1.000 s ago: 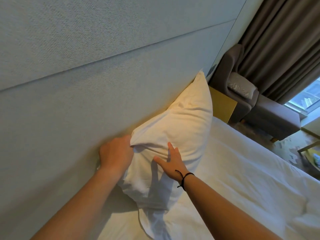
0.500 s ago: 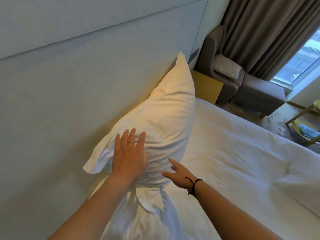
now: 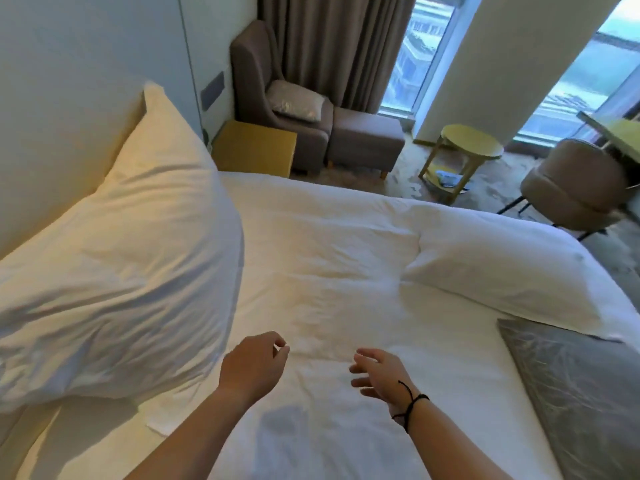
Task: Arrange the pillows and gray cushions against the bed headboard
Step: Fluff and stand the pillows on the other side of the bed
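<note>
A view from above a white bed (image 3: 329,271), looking down at two bare arms. On the left, one large white pillow (image 3: 131,258) leans upright against the pale headboard (image 3: 69,81). A second white pillow (image 3: 502,265) lies flat on the far right of the bed, well apart from the headboard. A gray cushion (image 3: 581,393) lies on the near right edge, just beside that pillow. Another gray cushion (image 3: 294,103) sits on an armchair (image 3: 256,81) in the far corner, next to a yellow bedside table (image 3: 256,150).

The left hand (image 3: 254,365) hovers over the sheet with fingers loosely curled, holding nothing. The right hand (image 3: 379,372), a black cord at its wrist, hovers with fingers relaxed and slightly spread, also holding nothing.

The pillows look soft, light and floppy; they would likely sag if lifted by one corner, so taking both short ends seems best. The cushion looks smaller and firmer, easy to take by an edge.
</note>
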